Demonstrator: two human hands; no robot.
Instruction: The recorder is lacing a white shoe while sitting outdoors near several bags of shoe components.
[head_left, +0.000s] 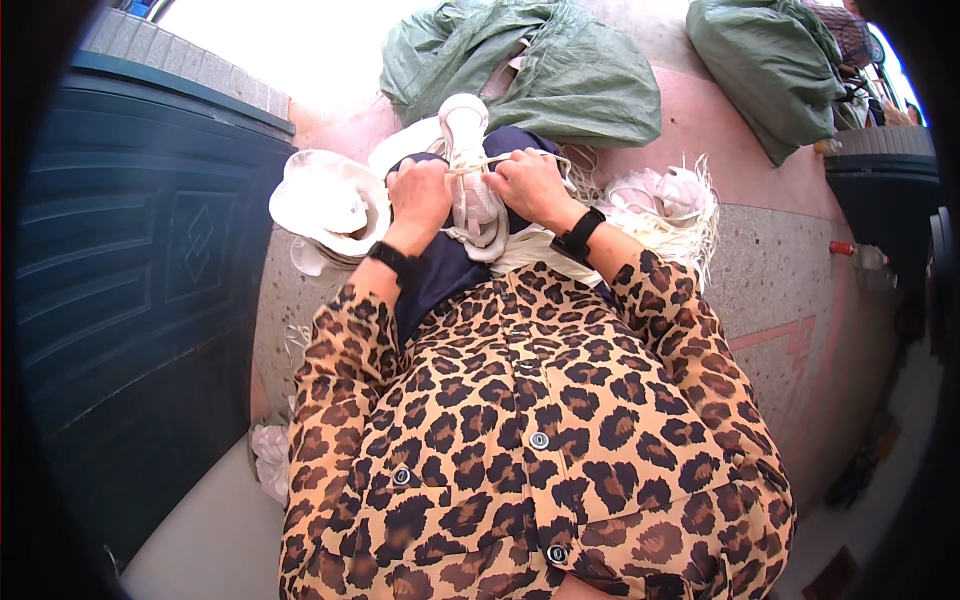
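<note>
A white sneaker (463,122) rests between my knees, one rounded end pointing away and the other toward my body. My left hand (420,198) is closed at its left side, thumb and finger pinching a cream shoelace at the middle of the shoe. From the right, my right hand (530,186) is also closed, gripping a strand of the cream shoelace (497,158). The lace crosses the shoe between both hands; its exact threading is too small to tell. Black bands circle both my wrists.
White shoe-like pieces (325,200) are piled left of my knees. On the right lies a bundle of cream laces (700,215) with pale pink-white pieces (660,192). Green sacks (590,85) stand ahead. A dark blue panelled door (150,200) is at the left; a bottle (872,257) lies at the right.
</note>
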